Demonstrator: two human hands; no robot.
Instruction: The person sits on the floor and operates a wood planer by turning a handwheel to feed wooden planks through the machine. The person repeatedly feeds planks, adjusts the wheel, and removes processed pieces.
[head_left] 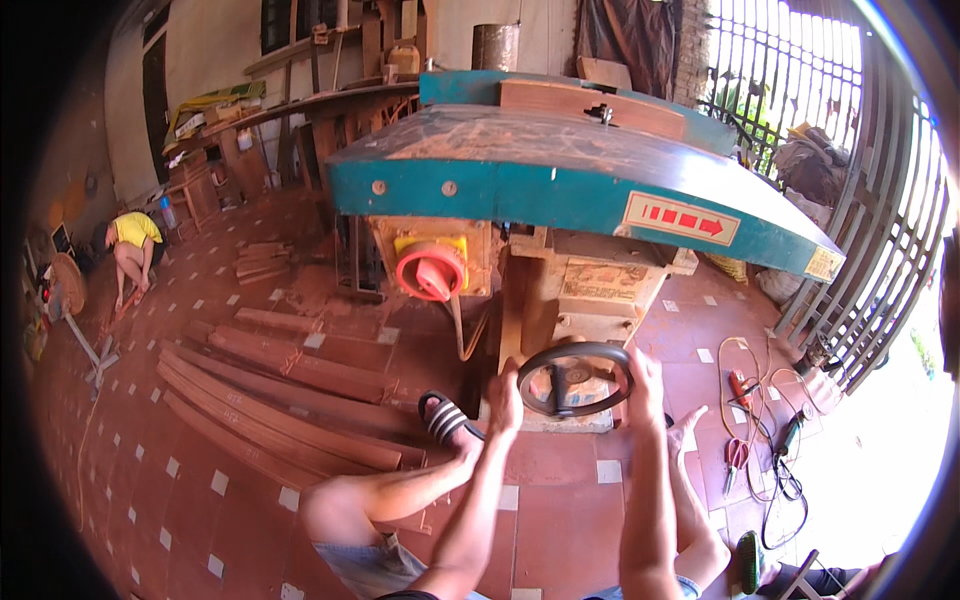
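A black handwheel [570, 408] sits low on the front of a woodworking machine with a teal-edged flat table [480, 190]. My left hand [504, 398] grips the wheel's rim on its left side. On the opposite side of the rim, my right hand [645, 385] is closed round it. A short crank handle [558, 385] shows inside the wheel. Above it, to the left, is a red rotary switch [432, 273] on a yellow plate. Along the back of the table runs a wooden fence board [590, 105].
Long reddish wooden boards [280, 415] lie on the tiled floor at left. Power tools with tangled cords [790, 440] and red-handled scissors [737, 455] lie at right. A person in a yellow shirt [137, 235] crouches far left. Barred gates [880, 230] line the right side.
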